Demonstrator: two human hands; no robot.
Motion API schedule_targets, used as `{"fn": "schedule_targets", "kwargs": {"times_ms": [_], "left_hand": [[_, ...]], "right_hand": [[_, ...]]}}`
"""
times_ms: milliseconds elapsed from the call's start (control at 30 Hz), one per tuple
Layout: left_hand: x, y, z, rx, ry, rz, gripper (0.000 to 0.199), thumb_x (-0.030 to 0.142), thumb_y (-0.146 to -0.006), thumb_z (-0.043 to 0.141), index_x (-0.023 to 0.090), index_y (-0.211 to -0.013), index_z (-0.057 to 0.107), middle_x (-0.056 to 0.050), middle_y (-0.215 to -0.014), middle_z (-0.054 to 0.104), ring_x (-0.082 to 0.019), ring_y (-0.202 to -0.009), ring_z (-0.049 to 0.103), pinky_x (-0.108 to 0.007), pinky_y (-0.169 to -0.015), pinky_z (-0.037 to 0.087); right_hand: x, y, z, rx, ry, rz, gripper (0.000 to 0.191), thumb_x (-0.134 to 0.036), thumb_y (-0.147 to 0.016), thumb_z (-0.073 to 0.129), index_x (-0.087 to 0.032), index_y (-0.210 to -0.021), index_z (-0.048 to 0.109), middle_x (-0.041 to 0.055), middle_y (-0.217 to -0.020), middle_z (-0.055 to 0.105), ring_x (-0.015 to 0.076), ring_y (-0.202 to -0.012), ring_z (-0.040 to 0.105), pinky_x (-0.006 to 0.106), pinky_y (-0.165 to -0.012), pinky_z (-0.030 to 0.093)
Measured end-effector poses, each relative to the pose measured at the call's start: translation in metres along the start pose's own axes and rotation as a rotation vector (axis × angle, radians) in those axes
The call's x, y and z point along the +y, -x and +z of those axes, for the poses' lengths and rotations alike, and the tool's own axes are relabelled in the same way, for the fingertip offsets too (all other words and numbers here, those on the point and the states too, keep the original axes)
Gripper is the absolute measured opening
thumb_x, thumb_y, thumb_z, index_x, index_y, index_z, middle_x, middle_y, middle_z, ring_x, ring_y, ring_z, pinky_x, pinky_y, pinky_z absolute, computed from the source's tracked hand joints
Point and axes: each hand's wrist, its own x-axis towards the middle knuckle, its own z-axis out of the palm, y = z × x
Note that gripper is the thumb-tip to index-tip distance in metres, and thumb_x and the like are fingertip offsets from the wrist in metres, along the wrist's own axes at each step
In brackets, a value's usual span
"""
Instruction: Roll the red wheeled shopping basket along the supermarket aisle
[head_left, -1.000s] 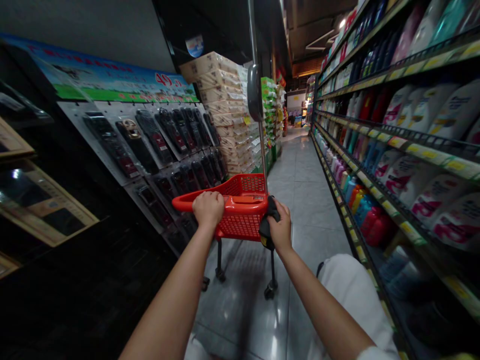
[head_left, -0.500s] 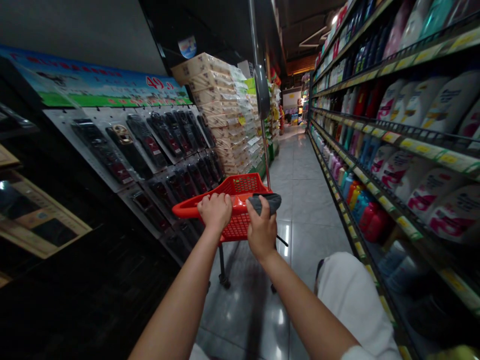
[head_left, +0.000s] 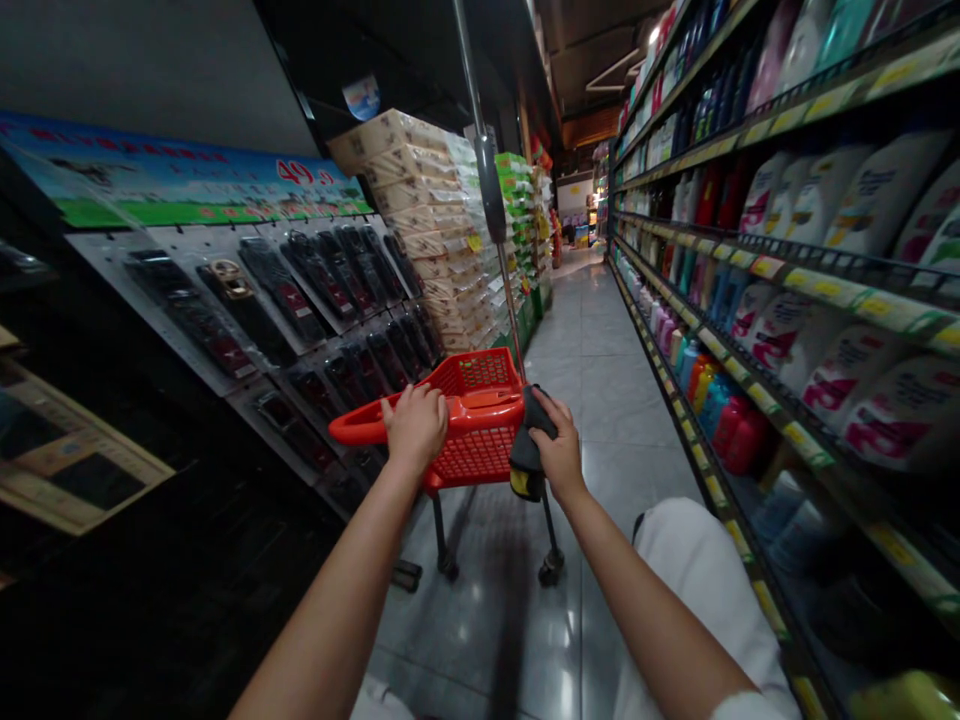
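A red plastic shopping basket sits on a dark wheeled frame in front of me. My left hand is closed over its near rim, knuckles up. At the basket's right corner, my right hand holds a dark grey cloth with a yellow patch at its lower end. The cloth hangs down outside the basket wall, and the fingers lie on its right side. A thin metal pole with a dark sleeve slants upward behind the basket; its lower end is hidden.
Shelves of bottles line the right side. On the left hang packaged belts under a printed sign, with stacked cartons beyond. A tiled floor runs down the aisle. My bent knee is at lower right.
The right hand has moved off the top of the rim to the right, and the cloth has swung from lying flat to hanging down. The left hand still grips the rim.
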Motion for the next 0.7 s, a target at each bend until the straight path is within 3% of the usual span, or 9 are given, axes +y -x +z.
{"fn": "schedule_targets", "kwargs": {"times_ms": [67, 167, 267, 433, 567, 700], "left_hand": [[0.007, -0.003, 0.0, -0.039, 0.083, 0.218, 0.043, 0.038, -0.099, 0.032, 0.024, -0.123, 0.064, -0.008, -0.133, 0.064, -0.026, -0.122, 0.055, -0.049, -0.11, 0.032], [0.019, -0.004, 0.001, -0.136, 0.126, 0.424, 0.047, 0.051, -0.097, 0.037, 0.024, -0.114, 0.07, -0.007, -0.111, 0.073, -0.024, -0.107, 0.063, -0.041, -0.103, 0.039], [0.025, -0.004, 0.003, -0.115, 0.101, 0.391, 0.052, 0.061, -0.093, 0.039, 0.023, -0.098, 0.074, -0.008, -0.091, 0.075, -0.025, -0.092, 0.065, -0.039, -0.092, 0.044], [0.021, -0.002, 0.004, -0.082, 0.111, 0.393, 0.052, 0.064, -0.09, 0.041, 0.023, -0.095, 0.074, -0.007, -0.091, 0.075, -0.025, -0.092, 0.064, -0.038, -0.09, 0.044], [0.019, 0.0, 0.006, -0.073, 0.116, 0.369, 0.051, 0.064, -0.089, 0.043, 0.024, -0.094, 0.074, -0.007, -0.091, 0.075, -0.025, -0.092, 0.063, -0.038, -0.091, 0.044], [0.021, 0.0, 0.009, -0.058, 0.127, 0.348, 0.056, 0.069, -0.086, 0.045, 0.023, -0.099, 0.075, -0.008, -0.093, 0.075, -0.026, -0.092, 0.064, -0.039, -0.09, 0.045]], "right_hand": [[0.008, -0.005, 0.003, -0.009, -0.137, 0.091, 0.06, -0.014, -0.071, 0.051, -0.026, -0.128, 0.063, 0.003, -0.132, 0.059, 0.0209, -0.123, 0.053, 0.043, -0.113, 0.037], [0.023, -0.011, 0.009, -0.004, -0.306, 0.199, 0.063, -0.016, -0.07, 0.05, -0.024, -0.132, 0.059, 0.0036, -0.136, 0.06, 0.0214, -0.122, 0.055, 0.042, -0.109, 0.042], [0.043, -0.015, 0.018, 0.026, -0.348, 0.231, 0.063, -0.018, -0.073, 0.051, -0.022, -0.136, 0.055, 0.005, -0.136, 0.059, 0.0206, -0.122, 0.055, 0.041, -0.108, 0.043], [0.079, -0.009, 0.036, 0.1, -0.138, 0.131, 0.057, -0.029, -0.083, 0.055, -0.025, -0.139, 0.051, 0.0083, -0.137, 0.051, 0.0204, -0.125, 0.051, 0.042, -0.112, 0.037], [0.116, 0.012, 0.046, 0.169, 0.081, 0.105, 0.058, -0.031, -0.087, 0.05, -0.024, -0.144, 0.045, 0.0113, -0.133, 0.046, 0.0227, -0.125, 0.048, 0.045, -0.11, 0.038], [0.165, 0.044, 0.047, 0.221, 0.198, 0.2, 0.059, -0.027, -0.085, 0.044, -0.022, -0.144, 0.044, 0.0123, -0.134, 0.044, 0.0228, -0.126, 0.045, 0.046, -0.11, 0.036]]}}
